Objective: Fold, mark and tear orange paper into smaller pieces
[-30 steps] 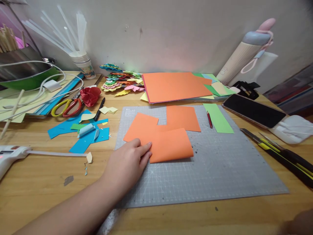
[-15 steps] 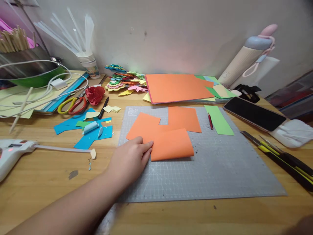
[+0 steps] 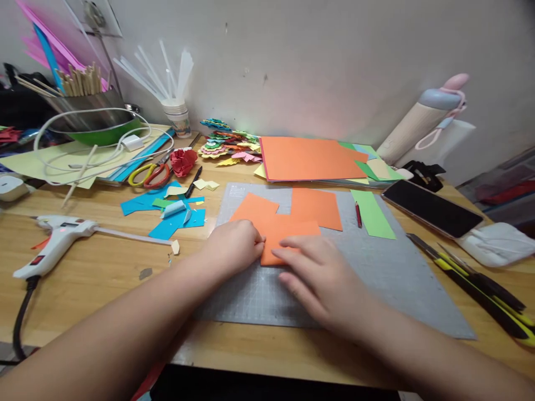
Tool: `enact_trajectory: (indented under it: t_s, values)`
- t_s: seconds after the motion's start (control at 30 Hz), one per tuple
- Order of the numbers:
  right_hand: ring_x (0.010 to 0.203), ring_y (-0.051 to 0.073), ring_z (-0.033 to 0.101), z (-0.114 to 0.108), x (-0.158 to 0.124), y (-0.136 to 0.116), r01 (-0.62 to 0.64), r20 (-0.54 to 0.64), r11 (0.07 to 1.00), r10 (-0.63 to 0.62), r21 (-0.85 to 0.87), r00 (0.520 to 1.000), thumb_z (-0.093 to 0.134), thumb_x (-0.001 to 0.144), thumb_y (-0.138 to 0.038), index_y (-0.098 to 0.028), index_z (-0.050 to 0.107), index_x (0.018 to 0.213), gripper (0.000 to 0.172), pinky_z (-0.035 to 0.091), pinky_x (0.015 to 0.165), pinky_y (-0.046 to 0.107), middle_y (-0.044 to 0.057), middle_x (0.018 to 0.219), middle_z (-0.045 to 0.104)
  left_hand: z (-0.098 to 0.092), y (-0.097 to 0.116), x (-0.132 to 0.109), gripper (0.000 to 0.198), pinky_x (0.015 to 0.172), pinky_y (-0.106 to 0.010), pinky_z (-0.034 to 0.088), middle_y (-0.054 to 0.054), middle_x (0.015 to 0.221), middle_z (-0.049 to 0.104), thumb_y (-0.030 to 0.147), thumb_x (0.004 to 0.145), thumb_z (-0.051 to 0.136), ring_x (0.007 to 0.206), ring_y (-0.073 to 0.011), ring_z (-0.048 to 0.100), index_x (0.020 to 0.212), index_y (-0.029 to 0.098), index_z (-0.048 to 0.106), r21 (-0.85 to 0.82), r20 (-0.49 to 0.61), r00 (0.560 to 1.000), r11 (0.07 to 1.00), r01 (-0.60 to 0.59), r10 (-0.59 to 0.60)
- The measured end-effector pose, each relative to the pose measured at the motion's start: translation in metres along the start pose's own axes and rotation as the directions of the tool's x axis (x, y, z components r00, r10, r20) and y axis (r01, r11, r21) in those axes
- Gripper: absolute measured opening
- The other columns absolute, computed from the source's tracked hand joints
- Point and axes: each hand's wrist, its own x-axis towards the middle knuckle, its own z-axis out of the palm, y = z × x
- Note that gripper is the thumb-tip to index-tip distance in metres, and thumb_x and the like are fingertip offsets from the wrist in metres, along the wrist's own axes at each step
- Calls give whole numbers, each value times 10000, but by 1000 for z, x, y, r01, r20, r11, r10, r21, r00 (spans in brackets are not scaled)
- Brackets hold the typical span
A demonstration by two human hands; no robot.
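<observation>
A folded sheet of orange paper [image 3: 276, 236] lies on the grey cutting mat [image 3: 388, 295]. My left hand [image 3: 236, 245] is closed at its left side, with thumb and curled fingers pinching the edge. From the right, my right hand [image 3: 328, 273] reaches over the same paper, its fingers apart and stretched across the fold; the hand covers the paper's right part. Behind it, an orange square [image 3: 316, 207] rests flat on the mat. Another orange piece [image 3: 254, 207] is partly under my left hand.
At right are a small red pencil [image 3: 358, 215], a green strip [image 3: 373, 214], a phone [image 3: 432, 207] and cutters [image 3: 480, 289]. At left lie a glue gun [image 3: 58, 239], blue scraps [image 3: 184, 219] and scissors [image 3: 155, 175]. Orange sheets [image 3: 313, 159] lie at the back.
My right hand has come in from the lower right onto the folded paper. The paper's raised right fold now lies flatter under it. My left hand stays at the left edge; the view has shifted.
</observation>
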Motion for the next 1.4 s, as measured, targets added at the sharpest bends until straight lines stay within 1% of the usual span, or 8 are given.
enact_trajectory:
  t_s: [0.17, 0.47, 0.7, 0.77, 0.9, 1.03, 1.23, 1.4]
  values:
    - [1034, 235, 539, 21, -1, -2, 33, 147, 999, -35, 16, 988, 355, 978, -315, -163, 555, 1248, 369, 361, 896, 439, 75, 1197, 628, 4, -4, 4, 353, 523, -265, 278, -44, 753, 617, 336, 846, 452, 581, -128, 503, 615, 189, 673, 16, 17, 1000, 1000, -5, 5]
    - [999, 206, 548, 26, -1, 1, -20, 161, 994, 2, 109, 987, 336, 980, -261, -163, 581, 1207, 349, 267, 946, 432, 46, 1135, 662, 5, -12, 9, 314, 517, -272, 260, -21, 753, 615, 351, 831, 471, 597, -132, 509, 627, 205, 660, 18, 32, 999, 1000, 3, -4]
    - [1082, 196, 508, 34, -5, -4, 186, 136, 979, -174, -84, 975, 401, 965, -215, -168, 680, 991, 284, 171, 1030, 450, 47, 1196, 643, 10, -9, 8, 285, 499, -277, 223, -16, 745, 612, 334, 838, 491, 615, -147, 524, 655, 209, 672, 88, -20, 1000, 996, -21, 23]
    - [1053, 200, 508, 36, -6, -4, 193, 108, 976, -182, -104, 977, 430, 953, -230, -174, 686, 991, 265, 183, 1018, 445, 40, 1184, 644, 11, -9, 9, 265, 499, -275, 218, -11, 750, 612, 351, 839, 515, 624, -150, 532, 678, 212, 673, 93, -37, 999, 995, -31, 35]
    - [827, 210, 521, 35, -3, -4, 70, 79, 988, -60, -134, 995, 457, 929, -306, -168, 642, 1156, 324, 274, 831, 414, 40, 932, 677, 16, -8, 7, 248, 498, -269, 225, -3, 775, 613, 385, 843, 547, 643, -153, 548, 700, 209, 647, 101, -55, 997, 994, -41, 47]
    - [671, 206, 526, 34, -1, -15, -12, 97, 985, 29, -170, 995, 422, 921, -265, -118, 668, 1142, 361, 254, 650, 359, 54, 732, 657, 22, -5, 0, 228, 526, -275, 291, -25, 831, 617, 361, 887, 507, 745, -183, 583, 796, 185, 619, 171, -87, 992, 983, -71, 87]
    - [428, 184, 533, 33, 0, -29, -148, 166, 960, 191, -238, 968, 393, 909, -244, -132, 666, 1178, 400, 263, 581, 357, 42, 504, 643, 25, -1, -3, 234, 552, -296, 350, -39, 868, 614, 327, 933, 436, 812, -210, 597, 849, 175, 593, 270, -91, 985, 955, -120, 150]
    - [367, 188, 545, 27, -4, -31, -265, 179, 923, 321, -280, 930, 372, 909, -242, -179, 664, 1187, 408, 278, 521, 339, 31, 471, 648, 26, -2, -2, 233, 541, -293, 347, -31, 861, 611, 330, 935, 434, 808, -203, 600, 838, 180, 583, 278, -112, 981, 953, -121, 157]
